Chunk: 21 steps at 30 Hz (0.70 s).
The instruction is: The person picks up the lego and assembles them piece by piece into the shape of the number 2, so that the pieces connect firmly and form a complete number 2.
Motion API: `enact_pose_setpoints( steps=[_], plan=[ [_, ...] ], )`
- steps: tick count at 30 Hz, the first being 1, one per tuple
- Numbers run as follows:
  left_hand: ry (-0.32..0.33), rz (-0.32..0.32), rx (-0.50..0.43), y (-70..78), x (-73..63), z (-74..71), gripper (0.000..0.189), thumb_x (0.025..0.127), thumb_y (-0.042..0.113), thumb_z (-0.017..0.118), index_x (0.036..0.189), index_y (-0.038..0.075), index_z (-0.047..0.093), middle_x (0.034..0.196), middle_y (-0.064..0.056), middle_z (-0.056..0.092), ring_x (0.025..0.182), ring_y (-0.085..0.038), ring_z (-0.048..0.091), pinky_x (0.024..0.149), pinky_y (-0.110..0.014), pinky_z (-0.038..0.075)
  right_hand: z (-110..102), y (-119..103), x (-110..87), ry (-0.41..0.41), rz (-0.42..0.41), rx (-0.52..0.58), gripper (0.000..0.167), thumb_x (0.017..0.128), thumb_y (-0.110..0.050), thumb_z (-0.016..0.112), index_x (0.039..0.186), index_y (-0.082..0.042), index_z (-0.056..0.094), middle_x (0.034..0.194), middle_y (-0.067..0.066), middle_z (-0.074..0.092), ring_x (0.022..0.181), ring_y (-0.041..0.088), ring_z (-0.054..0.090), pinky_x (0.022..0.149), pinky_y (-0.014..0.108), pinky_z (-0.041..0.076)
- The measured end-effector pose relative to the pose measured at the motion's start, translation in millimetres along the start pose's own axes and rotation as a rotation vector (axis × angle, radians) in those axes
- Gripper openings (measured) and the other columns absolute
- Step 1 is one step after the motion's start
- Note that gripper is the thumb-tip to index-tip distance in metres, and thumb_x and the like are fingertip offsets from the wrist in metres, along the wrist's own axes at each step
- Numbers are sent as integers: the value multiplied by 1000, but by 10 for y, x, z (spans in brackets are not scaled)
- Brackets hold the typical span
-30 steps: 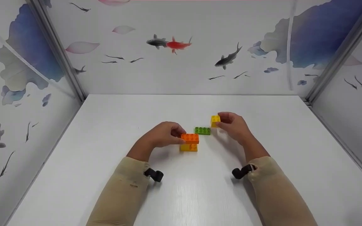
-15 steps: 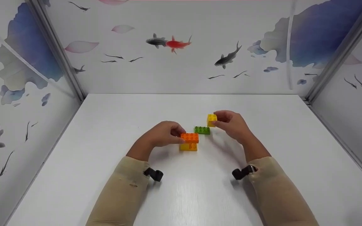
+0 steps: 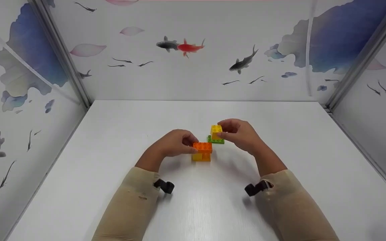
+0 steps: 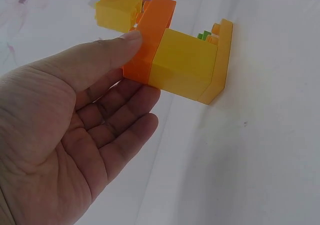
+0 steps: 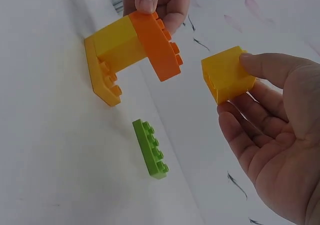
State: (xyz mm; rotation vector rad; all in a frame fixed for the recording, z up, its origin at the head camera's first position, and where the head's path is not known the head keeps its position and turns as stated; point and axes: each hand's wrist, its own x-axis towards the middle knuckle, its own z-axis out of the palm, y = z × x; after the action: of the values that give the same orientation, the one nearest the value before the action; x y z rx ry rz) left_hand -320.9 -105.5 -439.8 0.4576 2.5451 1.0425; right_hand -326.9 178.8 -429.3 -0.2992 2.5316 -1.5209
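My left hand point(image 3: 174, 144) pinches an orange brick point(image 3: 203, 147) between thumb and fingers. That brick tops a small stack: under it sits a yellow block point(image 4: 182, 60), on a flat light-orange brick point(image 5: 99, 77) resting on the table. At one end of the flat brick, studs are bare beneath the orange overhang. My right hand point(image 3: 241, 134) holds a separate yellow block point(image 3: 216, 131) by its side, raised in the air. In the head view this block overlaps a flat green brick point(image 3: 217, 141); the right wrist view shows a wide gap between them.
The green brick lies on the white table point(image 3: 112, 134), just behind the stack. Printed white panels point(image 3: 193, 80) wall in the table at the back and sides. A small black device point(image 3: 164, 186) is fixed at each sleeve cuff.
My right hand has carried its yellow block leftward, from the right of the green brick to above it in the head view. My left hand and the stack stay put.
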Motion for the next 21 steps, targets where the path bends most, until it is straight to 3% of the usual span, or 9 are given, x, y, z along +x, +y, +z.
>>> enact_pose_setpoints(
  steps=[13, 21],
  plan=[
    [0, 9, -2, -7, -4, 1, 25, 94, 29, 85, 118, 26, 76, 114, 6, 74, 109, -20, 68, 107, -38, 59, 120, -86, -72, -86, -74, -9, 39, 96, -31, 83, 131, -20, 72, 125, 5, 74, 113, 25, 71, 100, 34, 62],
    [7, 8, 4, -16, -6, 7, 26, 94, 29, 85, 119, 26, 76, 114, 5, 74, 109, -20, 68, 107, -38, 59, 187, -59, -71, -124, -67, -34, 35, 95, -34, 83, 127, -21, 73, 122, 3, 75, 110, 25, 71, 101, 37, 62]
  ],
)
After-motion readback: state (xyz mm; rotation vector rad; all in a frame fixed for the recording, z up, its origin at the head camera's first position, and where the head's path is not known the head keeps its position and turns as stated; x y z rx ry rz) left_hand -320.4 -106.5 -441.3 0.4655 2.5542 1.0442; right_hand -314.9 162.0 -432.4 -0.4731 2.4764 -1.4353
